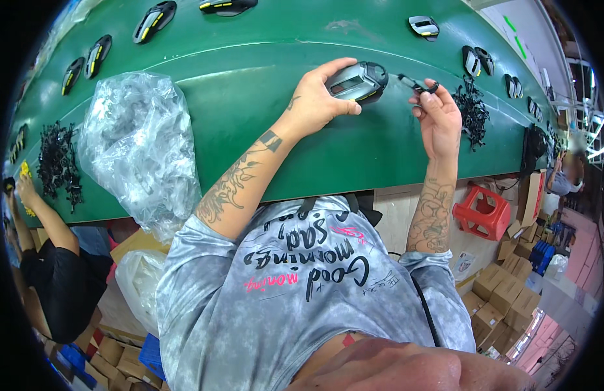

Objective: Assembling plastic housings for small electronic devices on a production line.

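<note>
My left hand (318, 98) grips a rounded grey and black plastic shell (363, 83) from its left side, thumb at the near edge and fingers at the far edge. The shell is held over the green table (250, 130). To its right, my right hand (438, 117) pinches a small, slim black part (416, 83) between thumb and fingertips. That part points toward the shell, with a gap between them; its exact kind is too small to tell. Close beside my right hand lies a heap of similar black parts (472, 112).
A large clear plastic bag (139, 140) lies to my left, with another black heap (57, 163) beyond it. Several similar shells (423, 27) are spaced along the table. A red stool (482, 213) and cardboard boxes (504, 287) stand at right. A co-worker (61, 280) sits at left.
</note>
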The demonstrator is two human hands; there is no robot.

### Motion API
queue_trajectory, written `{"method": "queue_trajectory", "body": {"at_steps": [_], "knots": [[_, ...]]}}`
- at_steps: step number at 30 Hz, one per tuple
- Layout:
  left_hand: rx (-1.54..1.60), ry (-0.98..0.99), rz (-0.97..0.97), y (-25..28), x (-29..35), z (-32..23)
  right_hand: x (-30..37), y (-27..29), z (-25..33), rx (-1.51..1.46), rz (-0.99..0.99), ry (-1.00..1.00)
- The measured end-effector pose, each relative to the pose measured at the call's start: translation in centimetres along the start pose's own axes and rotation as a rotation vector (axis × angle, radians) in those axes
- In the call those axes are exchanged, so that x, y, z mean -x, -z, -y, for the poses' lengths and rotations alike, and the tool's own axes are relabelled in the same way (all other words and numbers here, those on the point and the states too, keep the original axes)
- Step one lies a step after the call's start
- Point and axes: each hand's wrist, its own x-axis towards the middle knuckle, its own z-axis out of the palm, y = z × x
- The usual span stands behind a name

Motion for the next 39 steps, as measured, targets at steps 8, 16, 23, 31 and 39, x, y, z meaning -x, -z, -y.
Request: {"method": "queue_trajectory", "body": {"at_steps": [8, 16, 23, 31, 39], "knots": [[0.385, 0.140, 0.144, -0.5, 0.2, 0.0, -0.4, -4.7, -1.4, 0.498, 0.071, -0.053], [0.370, 0.214, 0.127, -0.5, 0.1, 1.0, -0.7, -5.2, -1.6, 0.783, 0.071, 0.102], [0.352, 0.222, 0.156, -0.7, 0.0, 0.9, 0.0, -5.3, -1.4, 0.591, 0.084, 0.035], [0.340, 0.166, 0.129, 0.3, -0.1, 0.2, -1.3, -5.5, -3.3, 0.586, 0.073, 0.081], [0.284, 0.151, 0.155, -0.6, 0.6, 0.8, 0.9, -5.1, -4.5, 0.527, 0.043, 0.216]]}}
